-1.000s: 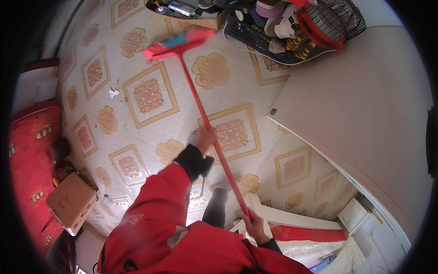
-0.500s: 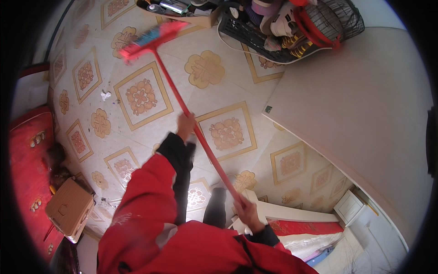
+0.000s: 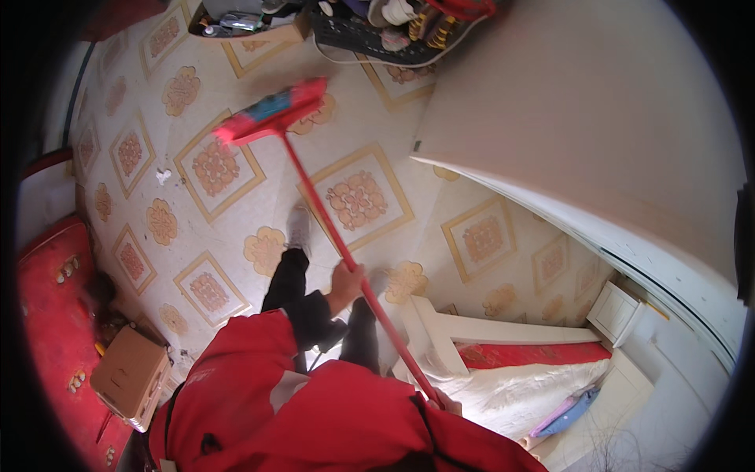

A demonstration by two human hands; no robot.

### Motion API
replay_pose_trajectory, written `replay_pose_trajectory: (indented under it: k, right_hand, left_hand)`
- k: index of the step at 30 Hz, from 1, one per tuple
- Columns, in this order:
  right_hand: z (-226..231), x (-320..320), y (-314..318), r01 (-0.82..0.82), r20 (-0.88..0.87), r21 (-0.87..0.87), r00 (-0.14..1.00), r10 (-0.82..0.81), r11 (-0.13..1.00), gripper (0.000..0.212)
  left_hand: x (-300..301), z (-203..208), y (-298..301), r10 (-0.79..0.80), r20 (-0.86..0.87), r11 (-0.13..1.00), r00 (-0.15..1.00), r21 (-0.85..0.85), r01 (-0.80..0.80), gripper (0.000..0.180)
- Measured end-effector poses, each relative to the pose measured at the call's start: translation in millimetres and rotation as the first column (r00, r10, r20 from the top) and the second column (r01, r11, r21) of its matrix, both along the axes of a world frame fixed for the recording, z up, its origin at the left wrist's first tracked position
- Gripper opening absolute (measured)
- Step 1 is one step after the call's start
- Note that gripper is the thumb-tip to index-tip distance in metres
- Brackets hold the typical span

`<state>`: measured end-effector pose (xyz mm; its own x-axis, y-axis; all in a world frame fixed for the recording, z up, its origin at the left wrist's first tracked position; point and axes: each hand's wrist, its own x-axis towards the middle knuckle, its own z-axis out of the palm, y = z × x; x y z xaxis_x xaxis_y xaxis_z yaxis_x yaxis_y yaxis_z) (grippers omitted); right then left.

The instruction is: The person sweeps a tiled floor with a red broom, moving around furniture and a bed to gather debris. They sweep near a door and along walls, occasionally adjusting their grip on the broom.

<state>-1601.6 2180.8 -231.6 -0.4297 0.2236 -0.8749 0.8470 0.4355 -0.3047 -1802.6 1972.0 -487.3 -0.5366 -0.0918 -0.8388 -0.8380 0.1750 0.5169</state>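
A broom (image 3: 330, 226) with a long red handle slants across the patterned tile floor (image 3: 212, 256). Its red head with blue-green bristles (image 3: 271, 106) is at the far end, slightly blurred. Partway down the handle, my left hand (image 3: 346, 286) is closed around it. My right hand (image 3: 447, 403) grips the handle's near end close to my red jacket, partly hidden by the sleeve. A small crumpled white scrap (image 3: 163, 175) lies on the floor to the left of the broom head.
A cardboard box (image 3: 271, 30) of odds and ends and a black basket (image 3: 377, 41) of shoes stand at the far side. A large pale panel (image 3: 582, 126) fills the right. A brown case (image 3: 130, 370) is at left by red fabric; a white-framed bed (image 3: 527, 352) is near right.
The broom head has come nearer to me and a little right. Both hands have drawn back toward my body with the handle. My view has shifted, and one foot now shows ahead.
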Motion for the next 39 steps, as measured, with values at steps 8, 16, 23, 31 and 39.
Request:
replay_pose_trajectory:
  k: [8,16,23,31,39]
  right_hand:
    - [37,50,-25,0.545,-0.014,-0.045,0.838,-0.546,0.837,0.021]
    - [-44,54,-11,0.429,-0.224,-0.046,0.876,-0.428,0.902,0.024]
    - [-14,85,-35,0.431,0.03,-0.171,0.901,-0.433,0.886,0.028]
    - [32,68,-9,0.276,-0.034,-0.141,0.959,-0.283,0.951,0.028]
    - [65,53,22,0.138,-0.052,-0.1,0.988,-0.144,0.985,0.027]
  left_hand:
    - [48,2,106,-0.309,-0.269,0.949,0.912,-0.028,0.314,0.023]
    - [-17,-47,124,-0.277,-0.23,0.945,0.933,0.107,0.307,0.024]
    - [24,-21,67,-0.626,-0.217,0.78,0.749,-0.149,0.608,0.026]
    - [56,47,-17,-0.212,0.251,0.977,0.944,0.053,0.206,0.028]
    - [56,59,51,-0.433,-0.026,0.884,0.901,0.185,0.43,0.027]
